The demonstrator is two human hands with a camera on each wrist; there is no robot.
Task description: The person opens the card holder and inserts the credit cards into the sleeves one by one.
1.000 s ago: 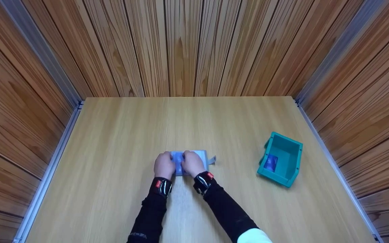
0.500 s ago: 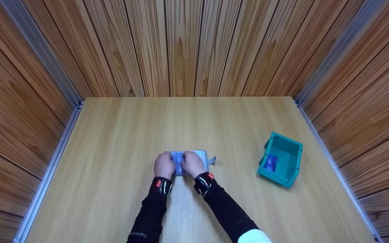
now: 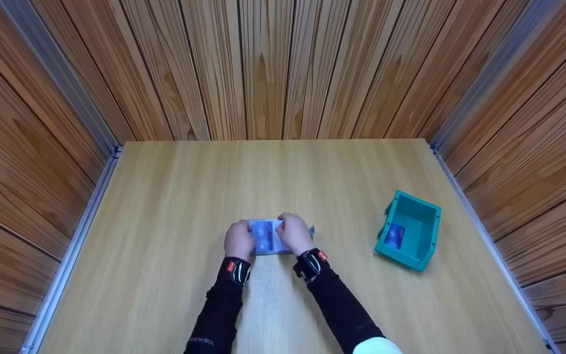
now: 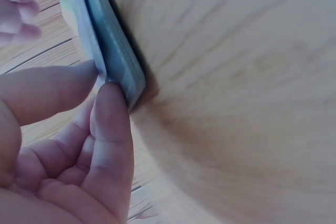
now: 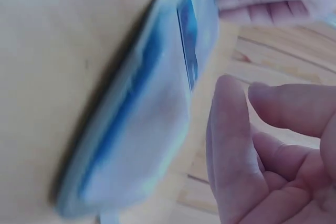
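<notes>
A small pale-blue booklet like a card holder, with a clear sleeve page [image 3: 263,235], lies open on the table in front of me. In the left wrist view, my left hand [image 4: 68,135] pinches the page's edge between thumb and index finger, apart from the thicker leaves [image 4: 118,59] below. My right hand [image 3: 295,233] is over the booklet's right part in the head view. From the right wrist, its thumb and index finger are bent towards each other with a gap, holding nothing. A dark-blue card [image 5: 188,38] shows at the sleeve. The booklet's strap [image 3: 312,229] sticks out at right.
A teal bin [image 3: 418,238] stands on the right of the wooden table [image 3: 175,196]. Inside it is a small dark-blue packet or card [image 3: 394,236]. Wood-panelled walls [image 3: 273,73] close off the back and both sides.
My right hand has let go near the booklet's middle and moved right and slightly up, uncovering more of the blue sleeve. The left hand stays in place.
</notes>
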